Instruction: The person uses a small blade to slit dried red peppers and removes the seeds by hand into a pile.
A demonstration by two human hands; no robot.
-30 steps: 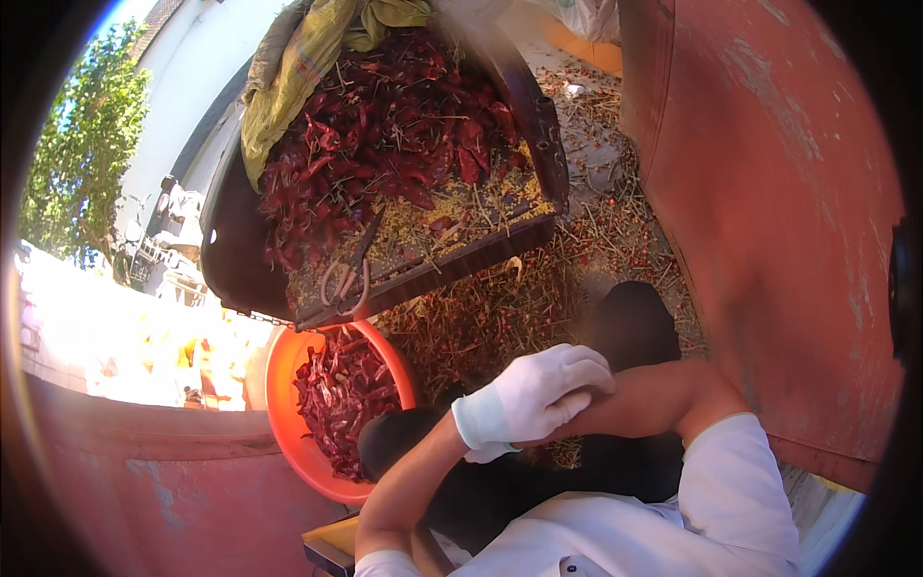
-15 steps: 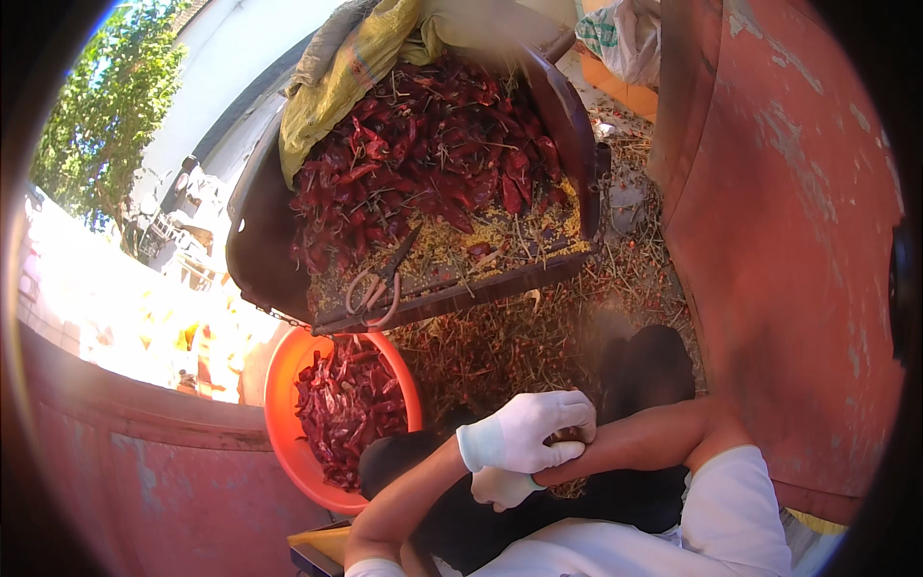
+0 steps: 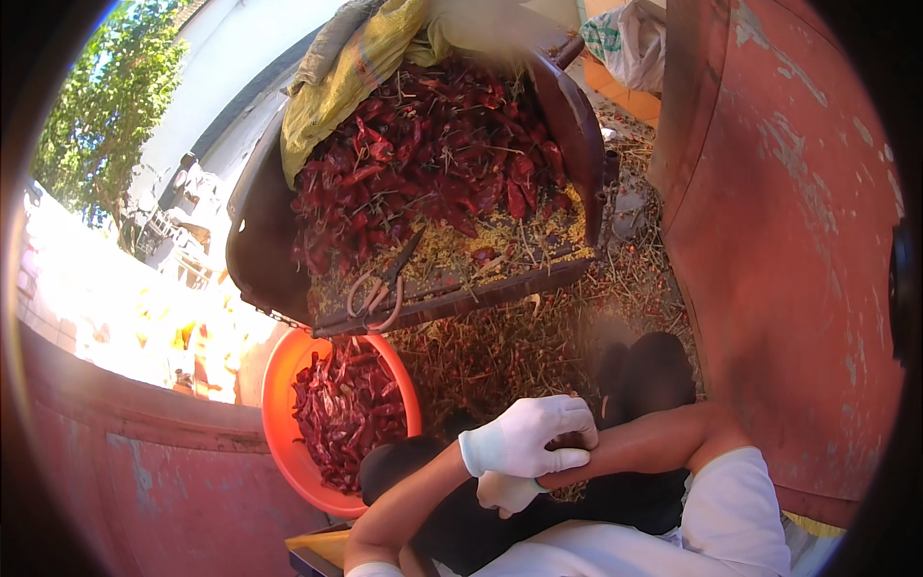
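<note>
My left hand (image 3: 527, 438), in a white glove with a pale blue cuff, lies across my right wrist with its fingers curled. Its fingertips and thumb rest against my right forearm (image 3: 639, 438). A dark reddish patch shows between thumb and fingers, too shaded to name. Below it, my gloved right hand (image 3: 507, 492) is closed, largely covered by the left, and its contents are hidden. Both hands are over my lap. To their left stands an orange basin (image 3: 276, 413) holding dried red chilies (image 3: 348, 413).
Ahead, a dark metal cart bed (image 3: 461, 296) bears a heap of dried chilies (image 3: 433, 144), yellow seeds and scissors (image 3: 385, 284). A yellow woven sack (image 3: 332, 106) drapes its left side. Stems litter the ground (image 3: 500, 351). Reddish metal panels (image 3: 798, 240) flank me.
Both hands stay crossed in nearly the same place, with only a very slight shift. The whole view has moved a little; chilies, basin and scissors look unchanged.
</note>
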